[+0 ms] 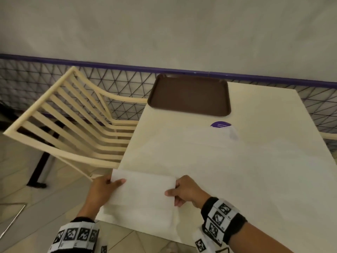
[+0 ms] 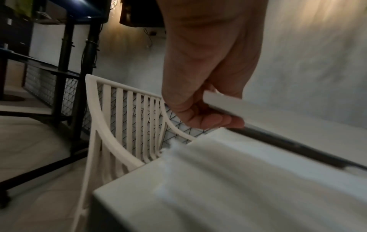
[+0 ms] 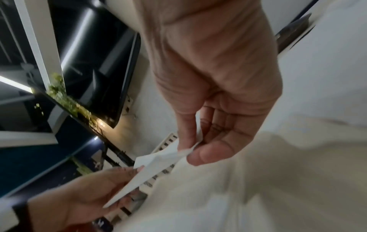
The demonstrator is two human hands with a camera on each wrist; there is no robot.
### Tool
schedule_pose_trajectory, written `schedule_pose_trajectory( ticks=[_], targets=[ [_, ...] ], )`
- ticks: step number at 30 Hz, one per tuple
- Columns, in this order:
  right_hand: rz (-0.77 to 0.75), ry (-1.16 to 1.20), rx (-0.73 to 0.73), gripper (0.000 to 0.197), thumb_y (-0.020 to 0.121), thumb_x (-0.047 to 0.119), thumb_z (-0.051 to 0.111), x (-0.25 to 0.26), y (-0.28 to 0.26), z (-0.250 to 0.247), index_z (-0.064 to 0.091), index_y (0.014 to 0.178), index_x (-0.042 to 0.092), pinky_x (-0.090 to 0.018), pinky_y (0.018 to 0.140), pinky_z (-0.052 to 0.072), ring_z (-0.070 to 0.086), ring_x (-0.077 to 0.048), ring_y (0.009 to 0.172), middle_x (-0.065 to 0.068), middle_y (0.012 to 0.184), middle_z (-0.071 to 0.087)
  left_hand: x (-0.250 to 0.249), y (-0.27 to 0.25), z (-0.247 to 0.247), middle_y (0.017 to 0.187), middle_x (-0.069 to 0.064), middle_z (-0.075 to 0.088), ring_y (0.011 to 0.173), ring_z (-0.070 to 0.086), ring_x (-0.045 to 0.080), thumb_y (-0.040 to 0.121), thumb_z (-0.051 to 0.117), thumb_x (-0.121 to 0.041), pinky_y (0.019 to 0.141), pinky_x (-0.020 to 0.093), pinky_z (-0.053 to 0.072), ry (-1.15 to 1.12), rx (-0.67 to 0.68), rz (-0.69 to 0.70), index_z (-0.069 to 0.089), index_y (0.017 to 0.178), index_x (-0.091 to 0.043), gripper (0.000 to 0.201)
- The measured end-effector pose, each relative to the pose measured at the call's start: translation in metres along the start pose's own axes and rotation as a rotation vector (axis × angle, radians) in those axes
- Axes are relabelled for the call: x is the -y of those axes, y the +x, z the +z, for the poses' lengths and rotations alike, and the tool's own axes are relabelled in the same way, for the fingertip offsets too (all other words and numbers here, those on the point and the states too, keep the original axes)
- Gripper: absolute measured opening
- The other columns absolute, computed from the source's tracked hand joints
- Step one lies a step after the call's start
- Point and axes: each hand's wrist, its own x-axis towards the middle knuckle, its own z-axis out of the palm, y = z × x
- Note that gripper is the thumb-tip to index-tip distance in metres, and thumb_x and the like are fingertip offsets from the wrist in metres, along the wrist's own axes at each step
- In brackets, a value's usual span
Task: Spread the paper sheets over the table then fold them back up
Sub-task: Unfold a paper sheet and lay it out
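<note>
White folded paper sheet (image 1: 144,190) is pinched by left hand (image 1: 102,189) and right hand (image 1: 186,190); beyond them a brown plastic tray (image 1: 189,95) sits on the cream surface (image 1: 255,179), a slatted cream chair (image 1: 73,121) left.

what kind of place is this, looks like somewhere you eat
Probably a cafeteria or fast-food dining area: a brown serving tray lies on a cream table, a matching slatted chair is pushed up beside it, and a wire-mesh partition runs behind.

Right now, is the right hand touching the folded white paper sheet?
Touching. The right wrist view shows the right hand pinching the folded white paper sheet between thumb and forefinger; the head view agrees, at the sheet's right edge.
</note>
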Motion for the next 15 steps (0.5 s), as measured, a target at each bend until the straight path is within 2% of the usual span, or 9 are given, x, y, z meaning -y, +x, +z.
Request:
schedule_pose_trajectory(
  ticks=[3, 5, 8, 11, 13, 15],
  targets=[
    [0.056, -0.077, -0.045, 0.025, 0.079, 0.022, 0.074, -0.016, 0.010, 0.024, 0.058, 0.068, 0.006, -0.022, 0.046, 0.052, 0.054, -0.007, 0.036, -0.003, 0.048, 0.060, 0.025, 0.008, 0.008, 0.067, -0.004, 0.060, 0.064, 0.055, 0.012, 0.082, 0.070, -0.024, 0.054, 0.022, 0.039, 0.107, 0.019, -0.031, 0.060, 0.070, -0.020, 0.016],
    [0.054, -0.103, -0.105, 0.029, 0.078, 0.023, 0.074, -0.021, 0.011, 0.034, 0.057, 0.061, 0.007, -0.020, 0.041, 0.048, 0.052, -0.007, 0.033, 0.002, 0.041, 0.057, 0.036, 0.011, 0.014, 0.063, 0.003, 0.057, 0.059, 0.050, 0.015, 0.082, 0.069, -0.025, 0.052, 0.025, 0.034, 0.167, -0.003, -0.027, 0.061, 0.072, -0.009, 0.021],
    [0.017, -0.158, -0.184, 0.035, 0.077, 0.024, 0.075, -0.024, 0.009, 0.041, 0.051, 0.054, 0.010, -0.017, 0.035, 0.039, 0.048, -0.005, 0.030, 0.001, 0.046, 0.057, 0.048, 0.014, 0.020, 0.065, 0.010, 0.054, 0.058, 0.044, 0.018, 0.082, 0.069, -0.024, 0.053, 0.028, 0.032, 0.150, -0.058, 0.005, 0.059, 0.080, 0.004, 0.030],
    [0.017, -0.209, -0.210, 0.038, 0.076, 0.028, 0.075, -0.026, 0.009, 0.045, 0.048, 0.053, 0.013, -0.019, 0.040, 0.042, 0.049, -0.007, 0.033, 0.000, 0.050, 0.058, 0.053, 0.014, 0.021, 0.072, 0.016, 0.058, 0.063, 0.046, 0.022, 0.081, 0.070, -0.021, 0.055, 0.029, 0.033, 0.128, -0.099, 0.033, 0.058, 0.082, 0.004, 0.028],
    [0.041, -0.280, -0.215, 0.041, 0.075, 0.034, 0.075, -0.029, 0.009, 0.048, 0.045, 0.053, 0.016, -0.023, 0.050, 0.045, 0.049, -0.009, 0.039, 0.001, 0.052, 0.055, 0.058, 0.013, 0.025, 0.072, 0.012, 0.056, 0.064, 0.047, 0.022, 0.080, 0.071, -0.020, 0.057, 0.032, 0.035, 0.127, -0.123, 0.067, 0.054, 0.078, -0.001, 0.026],
    [0.065, -0.358, -0.226, 0.045, 0.074, 0.041, 0.073, -0.032, 0.010, 0.049, 0.041, 0.053, 0.018, -0.023, 0.053, 0.042, 0.046, -0.010, 0.044, 0.004, 0.053, 0.050, 0.064, 0.010, 0.029, 0.074, 0.008, 0.054, 0.067, 0.049, 0.024, 0.079, 0.072, -0.019, 0.058, 0.033, 0.039, 0.158, -0.153, 0.142, 0.050, 0.080, -0.007, 0.026]
  ],
)
